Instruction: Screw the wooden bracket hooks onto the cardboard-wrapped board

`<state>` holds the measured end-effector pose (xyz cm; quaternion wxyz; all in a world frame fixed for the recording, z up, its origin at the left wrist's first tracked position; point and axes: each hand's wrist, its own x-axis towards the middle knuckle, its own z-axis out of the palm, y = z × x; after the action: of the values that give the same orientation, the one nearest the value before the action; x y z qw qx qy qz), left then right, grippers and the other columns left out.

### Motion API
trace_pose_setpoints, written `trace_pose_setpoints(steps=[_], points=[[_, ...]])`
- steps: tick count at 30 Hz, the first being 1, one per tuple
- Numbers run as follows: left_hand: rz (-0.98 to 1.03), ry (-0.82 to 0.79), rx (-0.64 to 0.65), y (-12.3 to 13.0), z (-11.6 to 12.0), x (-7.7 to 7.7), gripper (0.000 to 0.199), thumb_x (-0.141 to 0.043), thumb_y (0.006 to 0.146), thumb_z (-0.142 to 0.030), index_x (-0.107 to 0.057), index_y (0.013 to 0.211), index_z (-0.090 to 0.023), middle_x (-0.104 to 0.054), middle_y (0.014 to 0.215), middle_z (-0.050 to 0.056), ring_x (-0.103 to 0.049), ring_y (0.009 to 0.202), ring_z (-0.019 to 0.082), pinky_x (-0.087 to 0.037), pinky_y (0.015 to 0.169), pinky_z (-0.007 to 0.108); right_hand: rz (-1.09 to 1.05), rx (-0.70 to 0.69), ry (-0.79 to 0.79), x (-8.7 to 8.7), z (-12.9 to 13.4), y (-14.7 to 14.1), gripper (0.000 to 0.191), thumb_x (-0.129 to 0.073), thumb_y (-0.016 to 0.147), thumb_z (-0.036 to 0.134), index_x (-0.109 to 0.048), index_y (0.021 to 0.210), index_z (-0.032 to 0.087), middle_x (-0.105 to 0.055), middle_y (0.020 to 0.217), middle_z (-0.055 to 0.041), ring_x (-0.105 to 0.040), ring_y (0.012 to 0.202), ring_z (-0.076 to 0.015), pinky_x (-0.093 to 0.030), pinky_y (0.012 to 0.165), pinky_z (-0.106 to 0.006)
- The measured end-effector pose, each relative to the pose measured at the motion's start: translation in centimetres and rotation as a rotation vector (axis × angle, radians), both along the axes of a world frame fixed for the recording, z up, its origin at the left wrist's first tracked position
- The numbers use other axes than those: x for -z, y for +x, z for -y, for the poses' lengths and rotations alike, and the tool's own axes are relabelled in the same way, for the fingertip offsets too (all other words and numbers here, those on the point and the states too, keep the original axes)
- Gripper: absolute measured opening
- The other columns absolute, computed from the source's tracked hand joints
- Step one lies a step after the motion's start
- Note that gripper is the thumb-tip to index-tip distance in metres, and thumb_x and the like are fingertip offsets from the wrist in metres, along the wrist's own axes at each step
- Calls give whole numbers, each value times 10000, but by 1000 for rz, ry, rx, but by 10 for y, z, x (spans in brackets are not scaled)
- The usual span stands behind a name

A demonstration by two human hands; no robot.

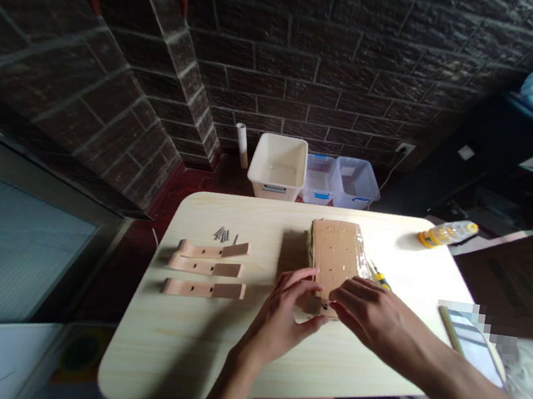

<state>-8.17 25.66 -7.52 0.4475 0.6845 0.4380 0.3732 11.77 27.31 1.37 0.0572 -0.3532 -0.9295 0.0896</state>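
A cardboard-covered block, partly wrapped in clear tape, lies on the table with small holes in its top. At its near end, the thumb and fingers of my left hand curve around a small wooden hook, which my hands partly hide. My right hand is closed in a pinch just above that piece; whatever is between its fingertips is hidden. A yellow-and-black screwdriver rests beside the block, partly behind my right hand. Three similar wooden hooks, one of them the nearest hook, lie in a row at left.
Several screws lie behind the hooks. A clear bottle with yellow parts lies at the table's back right, and a phone-like flat object at its right edge. Beyond the table stand a cream bin and two clear plastic boxes.
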Motion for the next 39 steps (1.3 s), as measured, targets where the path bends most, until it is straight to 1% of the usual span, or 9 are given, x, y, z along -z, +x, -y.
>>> trace_pose_setpoints(steps=[7, 12, 18, 21, 24, 28, 32, 36, 39], points=[[-17, 8, 14, -3, 0, 0, 309, -723, 831, -175, -646, 1116, -266, -519, 1479, 32, -498, 1367, 246, -448, 1146, 417, -83, 91, -110, 10, -3, -5, 58, -617, 959, 210, -670, 956, 187, -684, 872, -37, -640, 800, -179, -483, 680, -301], [-9, 15, 17, -3, -2, 3, 363, -714, 823, -133, -640, 1145, -283, -532, 1470, 16, -514, 1355, 240, -461, 1141, 421, -94, 108, -197, 17, -8, -9, 98, -604, 953, 198, -696, 986, 197, -672, 868, -37, -639, 814, -176, -494, 715, -285], [-26, 21, 29, -3, -2, 5, 308, -734, 832, -176, -648, 1108, -281, -542, 1469, 16, -514, 1360, 250, -463, 1141, 444, -65, 137, -236, 17, -8, -15, 177, -577, 950, 149, -703, 1064, 198, -698, 915, -48, -649, 825, -181, -495, 741, -293], [-23, 28, 28, -4, -1, 6, 346, -733, 822, -147, -645, 1130, -279, -545, 1467, 23, -516, 1359, 250, -467, 1136, 442, -34, 106, -208, 19, -10, -15, 124, -595, 945, 174, -695, 1016, 166, -705, 925, -69, -651, 864, -208, -496, 777, -324], [-36, 31, 29, -4, -1, 6, 314, -736, 818, -145, -654, 1094, -271, -538, 1476, 21, -507, 1368, 249, -468, 1134, 438, -50, 124, -222, 19, -12, -10, 47, -634, 903, 174, -674, 923, 158, -695, 868, -58, -641, 794, -192, -483, 716, -303], [-49, 48, 35, -4, -1, 8, 272, -748, 821, -181, -655, 1064, -260, -518, 1494, 30, -506, 1368, 263, -473, 1127, 464, -79, 215, -265, 12, -16, 0, 116, -676, 828, 149, -666, 943, 162, -681, 810, -25, -605, 659, -136, -428, 596, -245], [-44, 58, 29, -3, -1, 11, 280, -748, 820, -177, -650, 1066, -269, -523, 1487, 29, -502, 1369, 264, -456, 1140, 491, -79, 247, -289, -5, -21, 9, 303, -661, 804, 117, -687, 1104, 157, -697, 831, -33, -608, 665, -133, -427, 615, -245], [-20, 54, 25, -2, 0, 11, 264, -743, 833, -202, -650, 1069, -274, -532, 1477, 33, -496, 1376, 258, -457, 1138, 488, -95, 232, -336, -21, -28, 15, 172, -650, 792, 108, -712, 940, 171, -684, 820, -26, -592, 667, -123, -430, 626, -239], [-16, 44, 17, -2, 0, 9, 239, -741, 841, -236, -658, 1063, -267, -551, 1454, 49, -512, 1361, 260, -472, 1124, 478, -120, 264, -390, -26, -30, 19, 143, -654, 776, 104, -671, 894, 182, -678, 773, 5, -579, 632, -107, -419, 588, -218]])
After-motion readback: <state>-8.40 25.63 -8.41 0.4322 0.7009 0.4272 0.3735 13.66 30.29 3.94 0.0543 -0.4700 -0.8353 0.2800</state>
